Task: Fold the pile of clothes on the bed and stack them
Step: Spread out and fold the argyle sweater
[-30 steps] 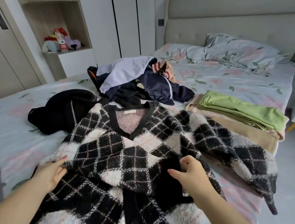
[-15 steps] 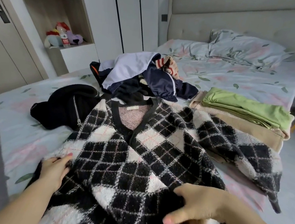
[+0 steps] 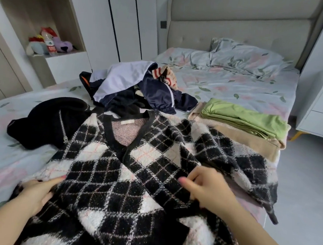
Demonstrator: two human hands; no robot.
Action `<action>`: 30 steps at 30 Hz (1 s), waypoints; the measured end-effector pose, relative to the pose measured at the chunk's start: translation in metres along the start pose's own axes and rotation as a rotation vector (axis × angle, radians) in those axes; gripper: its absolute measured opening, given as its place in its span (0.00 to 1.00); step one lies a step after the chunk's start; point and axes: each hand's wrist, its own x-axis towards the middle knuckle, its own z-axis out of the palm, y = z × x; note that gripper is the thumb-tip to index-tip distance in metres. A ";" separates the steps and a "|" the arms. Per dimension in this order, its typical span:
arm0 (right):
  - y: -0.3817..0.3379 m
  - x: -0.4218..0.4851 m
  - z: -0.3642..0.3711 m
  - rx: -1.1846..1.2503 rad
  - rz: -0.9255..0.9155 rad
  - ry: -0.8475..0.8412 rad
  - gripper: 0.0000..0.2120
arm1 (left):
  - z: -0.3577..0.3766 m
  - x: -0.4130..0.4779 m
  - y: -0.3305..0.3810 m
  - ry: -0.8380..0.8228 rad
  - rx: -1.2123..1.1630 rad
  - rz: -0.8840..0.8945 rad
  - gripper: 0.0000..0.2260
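Fingers (image 3: 192, 176) of the right hand (image 3: 209, 189) pinch a fold of the argyle cardigan (image 3: 113, 176) near its front edge, thumb and forefinger closed on the knit. On the other side, the left hand (image 3: 37, 191) lies flat with its fingers loosely spread, pressing the cardigan's side edge. It lies front up across the near part of the bed (image 3: 237, 90). Beyond its collar sits the unfolded clothes pile (image 3: 136, 89), with a black zip jacket (image 3: 47, 120) to the left. A folded stack, a green garment (image 3: 245, 120) on a beige one (image 3: 249, 139), sits to the right.
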 end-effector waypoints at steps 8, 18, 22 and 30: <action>0.042 0.018 -0.047 0.176 0.082 0.572 0.14 | 0.072 -0.089 0.030 -0.043 0.443 0.332 0.15; 0.113 0.003 -0.082 0.117 0.336 0.651 0.16 | 0.198 -0.169 -0.024 -0.591 0.541 0.330 0.14; 0.159 -0.006 -0.081 0.302 0.649 0.588 0.21 | 0.210 -0.165 -0.053 -0.569 0.700 0.437 0.16; 0.198 -0.015 -0.069 1.106 1.034 0.335 0.33 | 0.207 -0.154 -0.062 -0.609 0.626 0.430 0.15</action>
